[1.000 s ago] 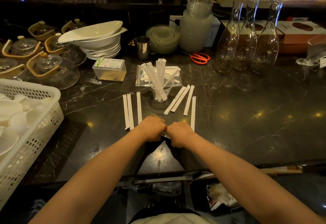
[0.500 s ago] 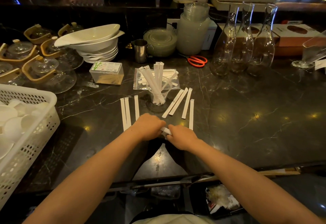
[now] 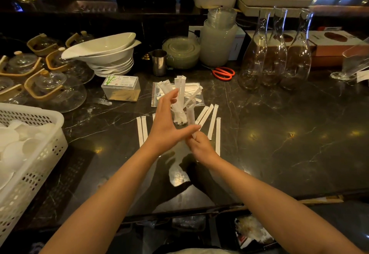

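Right hand pinches paper-wrapped stick touching glass cup, left hand fingers spread, holding nothing, beside cup

On the dark marble table, a white basket of small white dishes stands at the left edge. Behind it sit glass teapots, then stacked white bowls, a clear lidded box and a steel cup. Orange scissors lie near three glass carafes.
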A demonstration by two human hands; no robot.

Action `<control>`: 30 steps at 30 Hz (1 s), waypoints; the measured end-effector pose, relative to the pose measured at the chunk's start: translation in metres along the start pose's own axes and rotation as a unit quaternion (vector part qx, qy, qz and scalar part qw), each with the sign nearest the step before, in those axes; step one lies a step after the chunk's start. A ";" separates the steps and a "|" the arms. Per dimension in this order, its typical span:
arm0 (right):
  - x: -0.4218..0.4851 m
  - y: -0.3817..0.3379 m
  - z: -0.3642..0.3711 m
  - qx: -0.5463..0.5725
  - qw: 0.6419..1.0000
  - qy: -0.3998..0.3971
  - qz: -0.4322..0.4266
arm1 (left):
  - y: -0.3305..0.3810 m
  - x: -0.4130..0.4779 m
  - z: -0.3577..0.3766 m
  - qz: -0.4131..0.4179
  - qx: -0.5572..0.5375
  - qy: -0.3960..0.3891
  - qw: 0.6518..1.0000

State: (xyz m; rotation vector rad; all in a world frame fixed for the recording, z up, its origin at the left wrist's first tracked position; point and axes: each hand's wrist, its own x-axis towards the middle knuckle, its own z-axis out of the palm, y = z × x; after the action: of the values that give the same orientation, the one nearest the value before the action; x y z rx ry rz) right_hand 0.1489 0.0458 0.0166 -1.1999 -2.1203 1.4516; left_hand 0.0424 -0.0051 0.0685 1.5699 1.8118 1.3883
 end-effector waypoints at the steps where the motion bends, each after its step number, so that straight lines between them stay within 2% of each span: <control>1: -0.001 -0.004 0.002 0.027 1.000 -0.003 0.002 | 0.001 0.001 -0.001 -0.072 -0.049 -0.032 0.996; 3: 0.002 -0.009 0.007 0.058 0.998 -0.004 -0.013 | 0.000 0.004 0.000 -0.134 -0.076 -0.103 0.983; 5: 0.005 -0.011 0.011 0.083 0.996 -0.024 -0.019 | -0.003 0.006 0.008 -0.149 -0.106 -0.133 0.974; 8: 0.005 -0.007 0.013 0.064 0.996 -0.009 -0.059 | -0.006 0.009 0.020 -0.173 -0.142 -0.099 0.970; 11: 0.009 0.000 0.012 0.068 0.998 -0.007 -0.018 | -0.014 0.010 0.026 -0.204 -0.130 -0.086 0.966; 18: 0.008 0.010 0.014 0.164 0.986 -0.019 0.032 | -0.034 0.003 0.042 -0.230 -0.102 -0.114 0.961; 22: 0.008 0.019 0.016 0.112 0.993 -0.028 0.021 | -0.044 -0.001 0.047 -0.221 -0.100 -0.134 0.961; 30: 0.011 0.026 0.007 0.088 0.993 -0.079 0.030 | -0.046 0.002 0.049 -0.240 -0.114 -0.166 0.950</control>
State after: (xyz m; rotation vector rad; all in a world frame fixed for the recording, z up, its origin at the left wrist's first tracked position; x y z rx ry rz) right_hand 0.1500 0.0536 -0.0111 -1.1242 -2.0181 1.7730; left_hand 0.0553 0.0220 0.0083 1.0703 1.6150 0.9926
